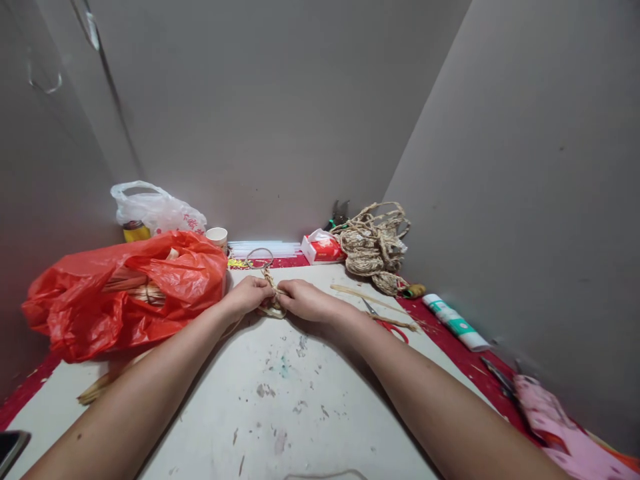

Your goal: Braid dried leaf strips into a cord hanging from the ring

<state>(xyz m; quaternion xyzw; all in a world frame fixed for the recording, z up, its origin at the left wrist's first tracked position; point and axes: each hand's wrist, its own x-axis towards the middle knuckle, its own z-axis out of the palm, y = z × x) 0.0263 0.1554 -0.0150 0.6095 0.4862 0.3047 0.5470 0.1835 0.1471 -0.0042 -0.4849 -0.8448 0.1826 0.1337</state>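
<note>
Grey walls are seen meeting in a corner behind a white work board (280, 400), which is flecked with paint and laid over a red covering. At the middle of the board's far part, a braided straw cord (271, 279) is pinched between both hands. The left hand (249, 295) is closed on it from the left and the right hand (306, 300) from the right, with the fingertips almost touching. The cord is led up from the hands to a thin metal ring (259, 257), which lies just beyond them.

To the left, a red plastic bag (150, 293) stuffed with straw stalks is spread out, and a white plastic bag (157, 210) and a paper cup (217, 237) are set behind it. To the right, a heap of braided rope (373, 247) is piled against the wall beside a tissue pack (323, 248). Red-handled scissors (387, 323) are partly hidden by the right wrist, and a white-and-green tube (455, 323) is laid further right.
</note>
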